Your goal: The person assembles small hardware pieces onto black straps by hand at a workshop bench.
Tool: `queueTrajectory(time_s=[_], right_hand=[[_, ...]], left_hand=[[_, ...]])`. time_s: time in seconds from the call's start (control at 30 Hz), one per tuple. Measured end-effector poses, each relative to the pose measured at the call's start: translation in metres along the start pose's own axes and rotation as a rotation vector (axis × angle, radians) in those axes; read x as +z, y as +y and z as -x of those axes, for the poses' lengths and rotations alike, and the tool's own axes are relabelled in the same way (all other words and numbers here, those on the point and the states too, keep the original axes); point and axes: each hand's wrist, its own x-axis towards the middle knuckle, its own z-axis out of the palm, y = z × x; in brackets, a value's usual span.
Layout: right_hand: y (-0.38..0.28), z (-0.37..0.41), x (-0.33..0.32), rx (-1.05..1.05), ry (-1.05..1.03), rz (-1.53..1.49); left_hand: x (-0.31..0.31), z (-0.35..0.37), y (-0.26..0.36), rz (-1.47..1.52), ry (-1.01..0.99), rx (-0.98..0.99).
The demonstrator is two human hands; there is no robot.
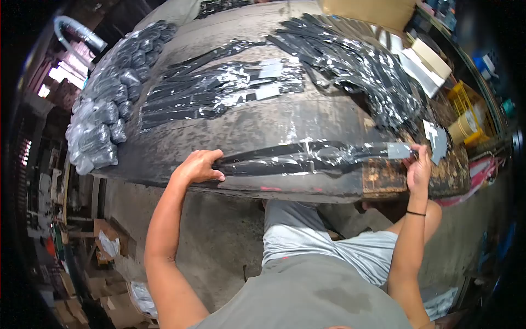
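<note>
A long black strip in a clear plastic sleeve (285, 159) lies along the table's near edge. My left hand (200, 167) rests over its left end, thumb and forefinger spread apart on either side. At the other end, a grey card (398, 151) shows through the plastic. My right hand (419, 167) pinches the sleeve's tip just beyond that card. Another grey card (438, 143) lies right beside the right hand. What the strip is cannot be made out through the shiny plastic.
Sleeved black strips with grey cards (219, 88) lie mid-table. A larger heap of them (356, 66) spreads to the right. Clear plastic bundles (104, 115) line the table's left edge. A cardboard box (370, 13) stands behind, and a yellow crate (463, 101) is at right.
</note>
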Motion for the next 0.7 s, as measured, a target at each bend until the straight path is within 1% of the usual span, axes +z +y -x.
queueTrajectory(time_s=[0.03, 0.07, 0.17, 0.2, 0.27, 0.3, 0.37, 0.4, 0.5, 0.53, 0.57, 0.6, 0.63, 0.67, 0.7], right_hand=[[0.001, 0.0, 0.0, 0.003, 0.002, 0.008], [0.001, -0.001, 0.0, 0.01, -0.005, 0.024], [-0.003, 0.0, 0.004, 0.021, -0.004, 0.056], [-0.005, 0.0, 0.005, 0.038, -0.054, 0.059], [-0.003, -0.006, 0.009, 0.04, -0.129, 0.074], [-0.004, -0.007, 0.02, 0.042, -0.135, 0.075], [-0.01, -0.009, 0.053, 0.045, -0.183, 0.046], [-0.008, -0.012, 0.074, 0.019, -0.169, 0.015], [-0.01, -0.021, 0.153, -0.021, -0.302, -0.008], [-0.003, -0.028, 0.181, -0.022, -0.314, -0.054], [0.001, -0.034, 0.212, -0.01, -0.378, -0.088], [0.011, -0.044, 0.239, 0.03, -0.398, -0.108], [0.018, -0.045, 0.269, 0.0, -0.421, -0.116], [0.03, -0.056, 0.292, 0.115, -0.424, -0.144], [0.044, -0.064, 0.314, 0.136, -0.396, -0.073]], left_hand=[[-0.001, 0.002, -0.002, -0.009, -0.053, -0.044], [0.001, 0.005, -0.006, 0.024, -0.033, 0.02], [-0.003, 0.008, -0.012, 0.019, -0.1, 0.028], [-0.01, 0.011, -0.013, 0.022, -0.091, 0.011], [-0.031, 0.015, -0.015, -0.059, -0.188, -0.078], [-0.037, 0.016, -0.026, -0.088, -0.15, -0.065], [-0.062, 0.018, -0.043, -0.119, -0.117, -0.1], [-0.077, 0.018, -0.053, -0.156, -0.116, -0.117], [-0.131, 0.016, -0.096, -0.252, -0.062, -0.18], [-0.151, 0.01, -0.123, -0.298, -0.048, -0.268], [-0.166, 0.004, -0.146, -0.342, -0.033, -0.358], [-0.177, 0.006, -0.15, -0.446, 0.121, -0.441], [-0.189, 0.01, -0.153, -0.551, 0.278, -0.526], [-0.186, 0.004, -0.174, -0.534, 0.459, -0.585], [-0.174, -0.01, -0.196, -0.511, 0.639, -0.641]])
